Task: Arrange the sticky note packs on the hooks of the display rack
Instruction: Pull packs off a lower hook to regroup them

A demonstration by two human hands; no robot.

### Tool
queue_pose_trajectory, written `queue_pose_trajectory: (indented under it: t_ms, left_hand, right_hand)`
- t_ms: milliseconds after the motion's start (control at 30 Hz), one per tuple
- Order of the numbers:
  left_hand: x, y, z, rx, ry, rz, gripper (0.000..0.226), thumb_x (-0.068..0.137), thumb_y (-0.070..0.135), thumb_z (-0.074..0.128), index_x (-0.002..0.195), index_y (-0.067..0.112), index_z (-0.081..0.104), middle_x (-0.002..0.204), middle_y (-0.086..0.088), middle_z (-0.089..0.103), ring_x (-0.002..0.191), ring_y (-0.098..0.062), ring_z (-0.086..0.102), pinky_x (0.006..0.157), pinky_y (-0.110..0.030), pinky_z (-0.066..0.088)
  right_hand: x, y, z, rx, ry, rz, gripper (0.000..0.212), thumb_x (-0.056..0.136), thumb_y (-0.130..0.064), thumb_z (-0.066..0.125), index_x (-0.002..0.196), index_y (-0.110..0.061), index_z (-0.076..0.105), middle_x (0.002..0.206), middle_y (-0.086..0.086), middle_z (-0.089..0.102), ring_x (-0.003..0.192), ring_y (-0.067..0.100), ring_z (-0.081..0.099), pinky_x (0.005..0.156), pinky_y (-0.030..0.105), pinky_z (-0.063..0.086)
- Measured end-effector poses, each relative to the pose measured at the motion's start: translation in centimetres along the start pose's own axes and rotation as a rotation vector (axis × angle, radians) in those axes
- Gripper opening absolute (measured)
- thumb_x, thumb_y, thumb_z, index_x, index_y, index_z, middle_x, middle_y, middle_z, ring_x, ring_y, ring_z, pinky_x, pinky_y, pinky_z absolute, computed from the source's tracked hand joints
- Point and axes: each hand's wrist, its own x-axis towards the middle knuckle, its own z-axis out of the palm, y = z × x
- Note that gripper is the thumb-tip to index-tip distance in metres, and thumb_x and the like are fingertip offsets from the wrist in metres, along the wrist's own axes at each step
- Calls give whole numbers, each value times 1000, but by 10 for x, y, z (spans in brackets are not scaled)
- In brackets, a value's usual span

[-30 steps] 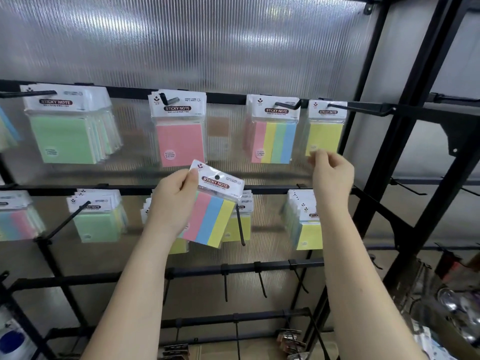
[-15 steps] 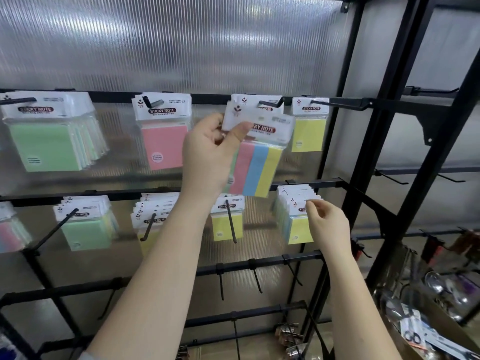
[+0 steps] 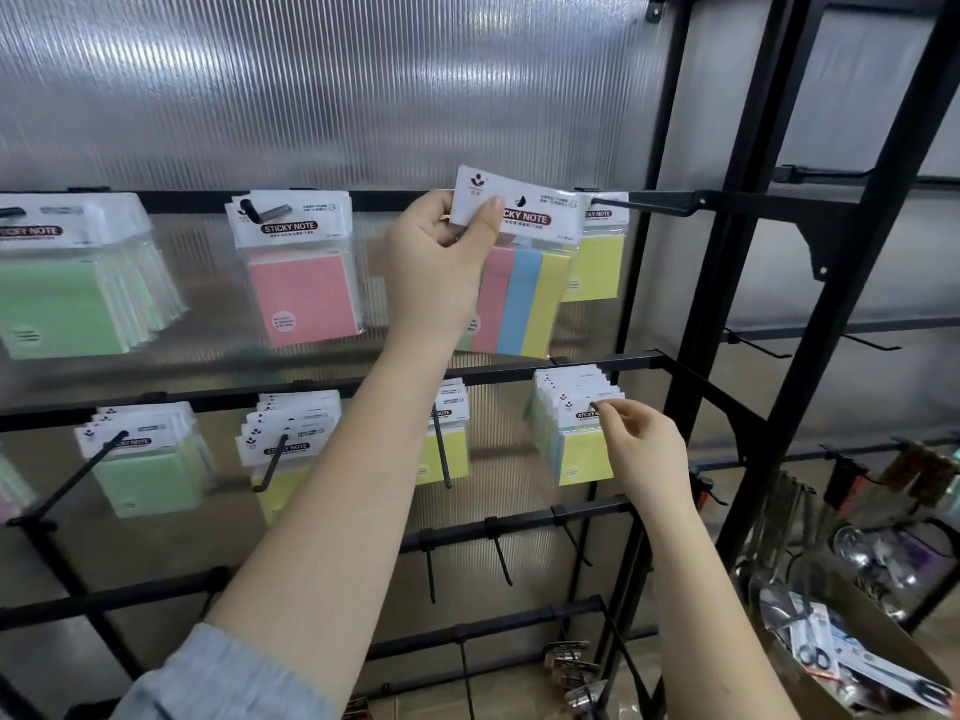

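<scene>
My left hand (image 3: 441, 262) grips a striped sticky note pack (image 3: 524, 283) by its white header card, holding it up at the top rail over the third hook, whose tip shows in the card's hole. My right hand (image 3: 641, 449) pinches the header of the front pack in a yellow stack (image 3: 579, 439) on the middle rail's right hook. Also on the top rail hang a green pack stack (image 3: 67, 298), a pink pack (image 3: 301, 283) and a yellow pack (image 3: 600, 262).
The middle rail also carries a green stack (image 3: 145, 465), a yellow stack (image 3: 291, 444) and a yellow pack (image 3: 441, 444). Bare black hooks (image 3: 498, 558) stick out from lower rails. A black frame post (image 3: 727, 356) stands right, with a box of utensils (image 3: 857, 641) beyond.
My left hand lifted the striped pack from the middle level up to the top rail's third hook. My right hand dropped from the top yellow pack to the stack on the middle rail.
</scene>
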Motion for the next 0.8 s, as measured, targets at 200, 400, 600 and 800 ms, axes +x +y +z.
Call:
queue_pose_trajectory:
  t_ms: [200, 400, 600, 800]
  left_hand:
    - [3, -1, 6, 63, 32, 33, 14, 88, 17, 65, 79, 6, 61, 74, -5, 70, 72, -16, 66, 64, -35, 52]
    - [7, -15, 9, 113, 63, 4, 14, 87, 20, 65, 74, 17, 60, 81, -16, 70, 78, -33, 66, 68, -44, 52]
    - [22, -26, 12, 189, 69, -51, 25, 89, 20, 62, 68, 23, 50, 70, 4, 61, 67, -14, 57, 57, -18, 42]
    - [41, -42, 16, 387, 142, -25, 29, 86, 29, 65, 78, 3, 56, 69, 0, 54, 61, -13, 42, 46, -18, 28]
  right_hand:
    - [0, 1, -1, 9, -11, -1, 25, 95, -24, 52, 109, -13, 70, 97, -7, 66, 92, 8, 58, 64, 8, 36]
    - [0, 1, -2, 20, -25, 2, 26, 95, -25, 52, 111, -13, 69, 98, -7, 66, 91, 7, 57, 64, 9, 36]
    - [0, 0, -3, 9, -38, -8, 26, 95, -25, 51, 111, -13, 68, 103, -4, 68, 94, 9, 58, 67, 12, 38]
    - [-2, -4, -1, -7, -56, -21, 26, 96, -24, 50, 112, -13, 68, 101, -5, 66, 96, 10, 58, 65, 12, 38]
